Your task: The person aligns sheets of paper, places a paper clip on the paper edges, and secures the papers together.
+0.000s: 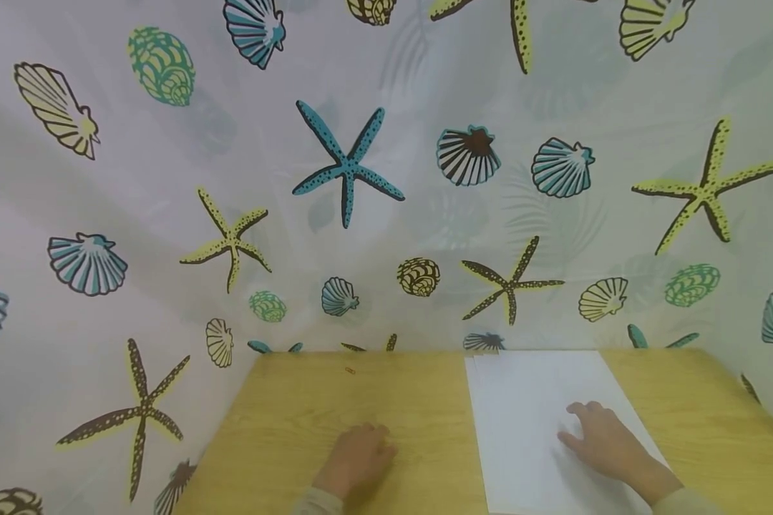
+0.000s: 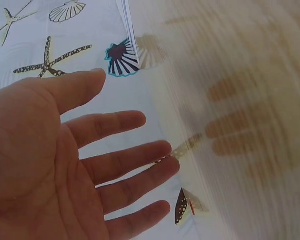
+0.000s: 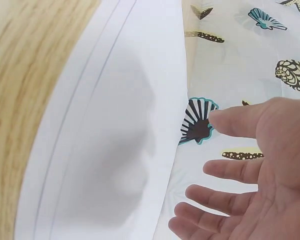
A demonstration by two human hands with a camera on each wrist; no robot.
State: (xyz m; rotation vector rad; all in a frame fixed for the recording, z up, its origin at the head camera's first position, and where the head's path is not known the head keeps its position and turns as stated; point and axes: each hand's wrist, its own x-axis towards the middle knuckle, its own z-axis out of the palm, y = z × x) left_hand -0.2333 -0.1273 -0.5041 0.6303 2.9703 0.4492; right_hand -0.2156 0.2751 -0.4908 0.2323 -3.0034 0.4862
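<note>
Several white sheets of paper (image 1: 522, 415) lie overlapped, slightly offset, on the wooden table, right of its middle. My right hand (image 1: 605, 443) hovers over their right half, casting a shadow on the paper (image 3: 90, 140); its fingers (image 3: 225, 202) are spread and loosely bent, with nothing in them. To the left of the sheets, my left hand (image 1: 358, 458) is over the bare wood. In the left wrist view its palm (image 2: 25, 150) shows empty and its fingers are relaxed and apart. A small orange-red item, like a paper clip (image 1: 351, 370), lies beyond the left hand near the far edge.
The light wooden table (image 1: 283, 429) runs back to a white curtain (image 1: 412, 222) printed with starfish and shells. This cloth also rises along the left and right sides. The top ends of the sheets reach the table's far edge.
</note>
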